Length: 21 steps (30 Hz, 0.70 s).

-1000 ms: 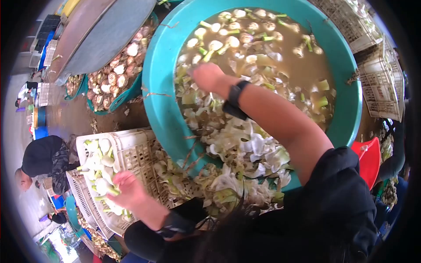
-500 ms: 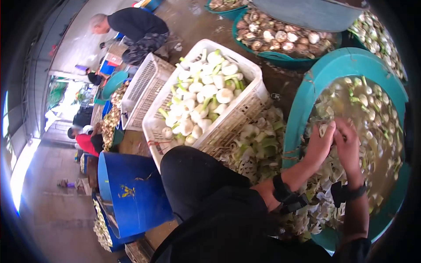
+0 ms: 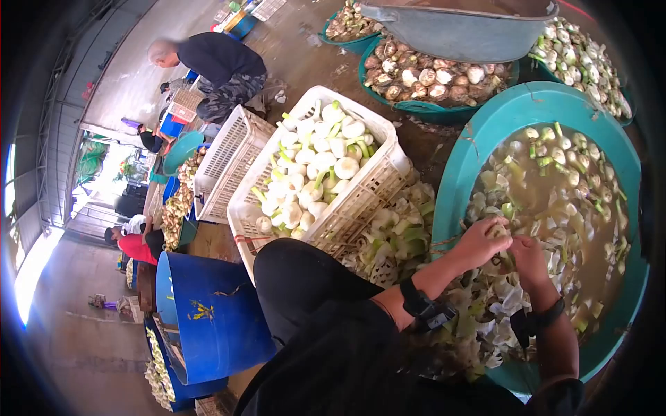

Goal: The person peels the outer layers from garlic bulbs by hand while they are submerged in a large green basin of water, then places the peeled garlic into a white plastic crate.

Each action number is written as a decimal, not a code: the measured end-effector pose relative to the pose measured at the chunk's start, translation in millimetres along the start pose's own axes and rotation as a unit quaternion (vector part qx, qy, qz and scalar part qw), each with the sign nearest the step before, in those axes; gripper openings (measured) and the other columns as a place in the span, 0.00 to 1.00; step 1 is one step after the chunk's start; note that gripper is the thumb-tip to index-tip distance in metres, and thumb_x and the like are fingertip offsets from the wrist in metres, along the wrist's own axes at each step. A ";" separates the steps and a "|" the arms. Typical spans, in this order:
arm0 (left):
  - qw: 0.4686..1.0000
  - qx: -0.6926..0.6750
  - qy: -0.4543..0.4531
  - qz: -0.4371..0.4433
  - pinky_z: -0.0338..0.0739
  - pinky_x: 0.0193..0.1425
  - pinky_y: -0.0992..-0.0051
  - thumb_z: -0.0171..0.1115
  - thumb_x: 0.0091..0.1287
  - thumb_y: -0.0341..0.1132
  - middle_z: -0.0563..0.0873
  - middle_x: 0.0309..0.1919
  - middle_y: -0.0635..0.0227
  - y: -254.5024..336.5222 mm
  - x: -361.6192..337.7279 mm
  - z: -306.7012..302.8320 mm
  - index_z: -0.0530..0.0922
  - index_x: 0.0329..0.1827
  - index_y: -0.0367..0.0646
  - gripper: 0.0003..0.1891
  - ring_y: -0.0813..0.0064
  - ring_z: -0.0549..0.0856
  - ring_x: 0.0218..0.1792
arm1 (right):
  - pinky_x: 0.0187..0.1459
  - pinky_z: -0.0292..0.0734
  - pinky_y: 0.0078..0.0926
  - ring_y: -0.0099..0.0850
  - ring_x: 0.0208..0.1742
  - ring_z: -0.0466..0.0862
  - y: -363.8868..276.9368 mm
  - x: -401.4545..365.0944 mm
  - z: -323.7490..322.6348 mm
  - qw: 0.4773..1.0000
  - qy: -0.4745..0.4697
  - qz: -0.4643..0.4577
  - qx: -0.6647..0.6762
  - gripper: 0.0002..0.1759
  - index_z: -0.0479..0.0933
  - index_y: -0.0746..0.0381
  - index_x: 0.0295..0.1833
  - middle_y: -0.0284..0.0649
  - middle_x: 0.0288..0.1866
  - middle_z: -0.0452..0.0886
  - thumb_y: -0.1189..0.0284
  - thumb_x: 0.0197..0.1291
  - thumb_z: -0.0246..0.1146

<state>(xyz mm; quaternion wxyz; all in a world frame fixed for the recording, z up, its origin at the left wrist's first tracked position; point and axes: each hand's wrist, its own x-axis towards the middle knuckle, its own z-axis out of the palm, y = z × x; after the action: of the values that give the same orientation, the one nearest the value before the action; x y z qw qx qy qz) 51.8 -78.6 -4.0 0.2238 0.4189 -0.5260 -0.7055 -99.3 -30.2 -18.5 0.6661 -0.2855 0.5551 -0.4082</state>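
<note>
My left hand (image 3: 480, 244) is closed around a pale garlic bulb (image 3: 497, 233), mostly covered by the fingers. Close beside it, my right hand (image 3: 530, 262) is closed in a pinch at the bulb's side; what its fingers hold is hidden. Both hands are over a large teal tub (image 3: 454, 182). In the tub, murky water (image 3: 538, 186) carries floating bulbs with green stems, and loose white peels (image 3: 485, 312) heap up under my wrists.
A white crate (image 3: 378, 184) of peeled white bulbs stands left of the tub, with peel scraps (image 3: 395, 239) between them. Behind are a tub of brown unpeeled bulbs (image 3: 423, 76) and a grey metal basin (image 3: 458, 35). A blue barrel (image 3: 215, 312) is at left; a person (image 3: 218, 59) bends beyond.
Both hands have come lower and slightly left in the view, still together, and the left turns more over the bulb. The camera has tilted a little, shifting the surroundings.
</note>
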 end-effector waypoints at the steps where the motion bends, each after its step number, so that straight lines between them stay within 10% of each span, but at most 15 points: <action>1: 1.000 0.002 -0.005 0.004 0.73 0.45 0.74 0.58 0.59 0.40 0.77 0.39 0.63 4.3 -1.2 -0.7 0.71 0.51 0.32 0.22 0.75 0.78 0.37 | 0.19 0.67 0.25 0.22 0.23 0.73 -11.2 -9.8 9.1 1.000 0.004 -0.004 0.000 0.13 0.76 0.65 0.29 0.31 0.22 0.73 0.66 0.58 0.56; 4: 0.973 0.166 0.002 0.159 0.72 0.48 0.73 0.58 0.60 0.44 0.78 0.41 0.60 13.4 0.1 -0.4 0.70 0.55 0.32 0.26 0.69 0.80 0.39 | 0.25 0.68 0.18 0.22 0.25 0.72 -11.2 -16.8 7.7 0.998 -0.042 -0.035 0.014 0.16 0.76 0.64 0.33 0.32 0.25 0.74 0.62 0.63 0.53; 9: 0.951 0.280 -0.032 -0.128 0.68 0.54 0.67 0.57 0.61 0.43 0.74 0.51 0.52 44.0 -11.0 0.1 0.68 0.59 0.37 0.26 0.62 0.75 0.52 | 0.28 0.70 0.19 0.22 0.27 0.74 14.8 -2.2 -1.2 0.924 0.049 -0.264 -0.270 0.12 0.75 0.64 0.40 0.33 0.28 0.77 0.66 0.63 0.52; 11: 0.878 0.432 -0.055 0.197 0.68 0.53 0.64 0.60 0.57 0.35 0.70 0.56 0.52 31.2 -22.0 5.4 0.68 0.59 0.38 0.25 0.56 0.73 0.53 | 0.28 0.72 0.21 0.23 0.29 0.77 -1.7 1.1 -1.6 0.993 -0.009 0.030 0.111 0.11 0.75 0.66 0.40 0.34 0.29 0.78 0.69 0.61 0.53; 13: 0.864 0.429 -0.069 0.255 0.67 0.54 0.63 0.62 0.53 0.29 0.66 0.60 0.52 23.5 -18.9 -1.1 0.70 0.57 0.40 0.25 0.54 0.70 0.55 | 0.28 0.73 0.21 0.23 0.29 0.78 -13.0 -0.3 -4.2 0.986 -0.021 0.043 0.160 0.11 0.74 0.66 0.42 0.35 0.31 0.78 0.69 0.61 0.54; 15: 0.743 0.537 0.002 0.400 0.68 0.55 0.63 0.60 0.53 0.26 0.66 0.59 0.51 20.1 -12.9 -9.1 0.72 0.53 0.39 0.22 0.53 0.70 0.56 | 0.28 0.73 0.20 0.23 0.31 0.78 -18.6 -2.2 -5.7 0.994 -0.026 -0.001 0.102 0.13 0.74 0.65 0.43 0.35 0.33 0.78 0.67 0.63 0.52; 17: 0.840 0.372 -0.002 0.396 0.71 0.55 0.65 0.56 0.58 0.24 0.69 0.58 0.54 14.1 -10.9 -4.0 0.74 0.48 0.38 0.13 0.57 0.73 0.55 | 0.30 0.72 0.19 0.21 0.33 0.77 -10.9 -1.6 -0.9 0.987 -0.013 -0.026 0.155 0.14 0.75 0.64 0.43 0.33 0.33 0.78 0.65 0.65 0.51; 19: 0.980 -0.024 0.105 0.169 0.72 0.57 0.70 0.48 0.66 0.29 0.76 0.53 0.59 0.8 -3.6 -5.9 0.73 0.50 0.37 0.12 0.63 0.76 0.54 | 0.34 0.71 0.17 0.20 0.35 0.76 -0.7 -6.2 -8.8 0.980 -0.036 -0.179 0.080 0.14 0.74 0.64 0.43 0.33 0.33 0.78 0.65 0.66 0.50; 21: 0.933 -0.318 0.133 0.106 0.77 0.48 0.75 0.49 0.68 0.35 0.80 0.46 0.65 -1.4 2.5 -21.4 0.73 0.50 0.40 0.12 0.73 0.81 0.45 | 0.37 0.70 0.17 0.20 0.36 0.76 -16.4 -37.2 -7.8 0.970 -0.048 -0.239 -0.025 0.14 0.74 0.64 0.42 0.34 0.34 0.78 0.65 0.66 0.50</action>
<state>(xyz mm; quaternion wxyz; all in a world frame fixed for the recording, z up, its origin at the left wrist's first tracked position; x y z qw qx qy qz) 68.2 -91.8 -8.3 0.4867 0.3577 -0.2808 -0.7459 -112.5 -5.9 12.3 0.5679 -0.4454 0.4481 -0.5275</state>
